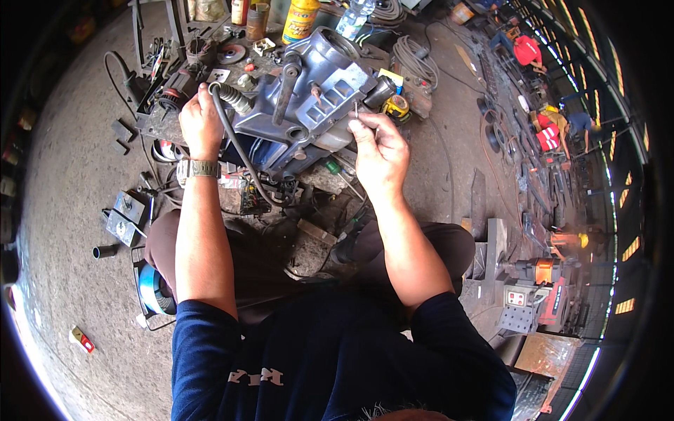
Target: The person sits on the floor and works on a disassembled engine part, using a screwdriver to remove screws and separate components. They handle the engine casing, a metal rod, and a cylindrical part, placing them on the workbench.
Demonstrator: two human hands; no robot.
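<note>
A grey cast-metal machine housing point(330, 84) lies tilted in front of me, with a round opening at its top and a lever point(286, 95) on its side. My left hand point(201, 125) is closed at the upper bend of a dark grey cable point(237, 137), beside a coil spring point(236, 99). That cable loops down past the housing's lower side. At the housing's right edge, my right hand point(381, 151) pinches a small thin metal pin point(356, 109) between thumb and forefinger. The pin's lower end is hidden by the fingers.
A yellow bottle point(300, 21) and a water bottle point(354, 19) stand behind the housing. A yellow tape measure point(397, 107) lies at its right. A green screwdriver point(333, 168) and cables lie below it. A blue spool point(153, 289) sits by my left knee. Other people point(551, 133) work far right.
</note>
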